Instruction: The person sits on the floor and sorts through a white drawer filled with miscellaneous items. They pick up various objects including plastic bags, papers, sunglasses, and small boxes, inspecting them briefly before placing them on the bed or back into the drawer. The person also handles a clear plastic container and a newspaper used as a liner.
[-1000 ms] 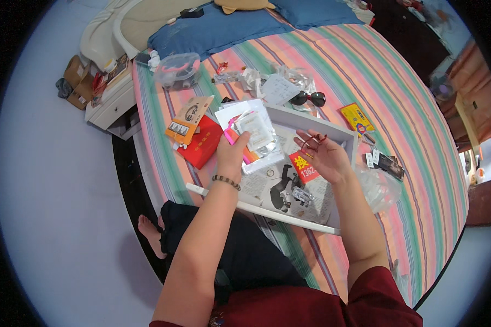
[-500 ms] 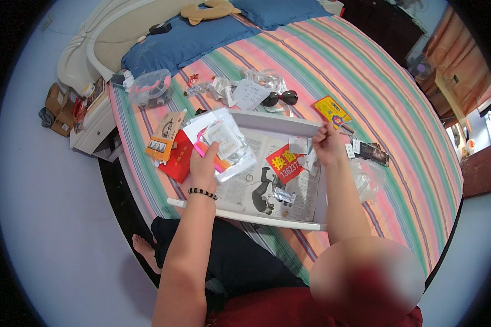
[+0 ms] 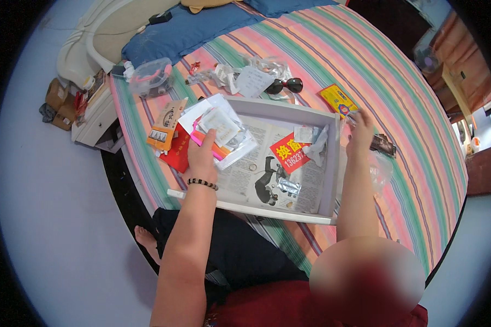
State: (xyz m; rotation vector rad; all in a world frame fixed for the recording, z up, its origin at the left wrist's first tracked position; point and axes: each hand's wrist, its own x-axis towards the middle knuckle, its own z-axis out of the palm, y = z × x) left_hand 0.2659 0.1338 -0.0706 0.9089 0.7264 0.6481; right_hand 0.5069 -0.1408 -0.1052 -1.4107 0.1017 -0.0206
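My left hand (image 3: 203, 158) is closed on a stack of papers and clear plastic sleeves (image 3: 232, 139), thumb on top, over the left end of a white drawer (image 3: 273, 213). Past the drawer's right wall, my right hand (image 3: 361, 133) has its fingers drawn together beside a yellow packet (image 3: 335, 97); something small and pale shows at the fingertips, too unclear to name. Newspaper (image 3: 232, 188) lines the drawer. On it lie a red printed card (image 3: 289, 155), a crumpled white wrapper (image 3: 317, 150) and a silver foil packet (image 3: 289, 186).
Left of the drawer are an orange-brown envelope (image 3: 166, 122) and a red booklet (image 3: 174, 157). Beyond it lie sunglasses (image 3: 285, 85), a handwritten sheet (image 3: 253, 82) and a clear plastic tub (image 3: 150, 79). A dark card (image 3: 383, 145) and a plastic bag (image 3: 381, 171) rest at right on the striped bed.
My right hand has moved right, from above the drawer's right wall to the bed beside the yellow packet. My left hand keeps its hold on the stack. The view has shifted slightly.
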